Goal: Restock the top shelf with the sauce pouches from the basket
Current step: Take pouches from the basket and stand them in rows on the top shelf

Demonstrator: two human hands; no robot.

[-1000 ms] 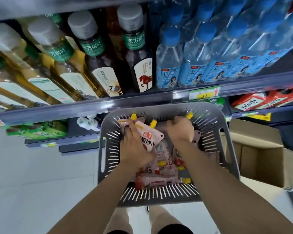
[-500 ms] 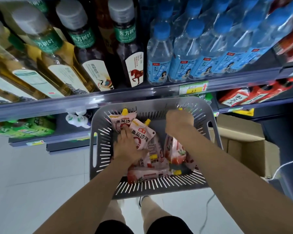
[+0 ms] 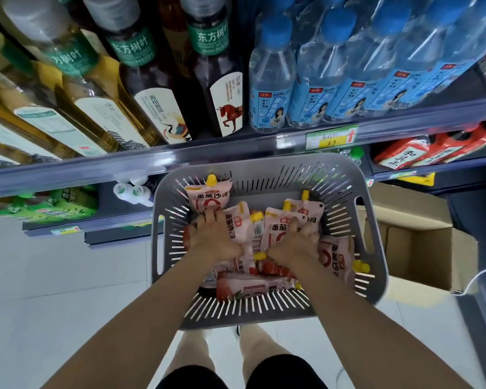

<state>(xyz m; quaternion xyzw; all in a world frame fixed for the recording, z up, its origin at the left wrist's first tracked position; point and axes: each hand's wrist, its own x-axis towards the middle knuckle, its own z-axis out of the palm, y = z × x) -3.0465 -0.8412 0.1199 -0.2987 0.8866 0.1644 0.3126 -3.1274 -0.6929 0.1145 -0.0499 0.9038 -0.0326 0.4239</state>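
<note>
A grey slotted basket (image 3: 264, 167) sits below me in front of the shelves, holding several pink-and-white sauce pouches with yellow caps. Both hands are down inside it. My left hand (image 3: 213, 237) lies over the left pouches; a sauce pouch (image 3: 236, 220) comes out between its thumb and fingers. My right hand (image 3: 295, 248) has its fingers curled over another sauce pouch (image 3: 277, 230) near the middle. One pouch (image 3: 208, 196) leans against the far left wall, and others lie flat under my wrists. The top shelf is out of view.
Tea bottles (image 3: 152, 80) and blue-capped water bottles (image 3: 272, 88) fill the shelf just above the basket, behind a rail with a price tag (image 3: 331, 137). An open cardboard box (image 3: 415, 248) stands to the right. Red packs (image 3: 404, 155) and green packs (image 3: 48, 206) lie on lower shelves.
My right hand has come back from the basket's far right corner to the middle and closed on a pouch. My left hand stays on the left pouches. The view has tilted up slightly.
</note>
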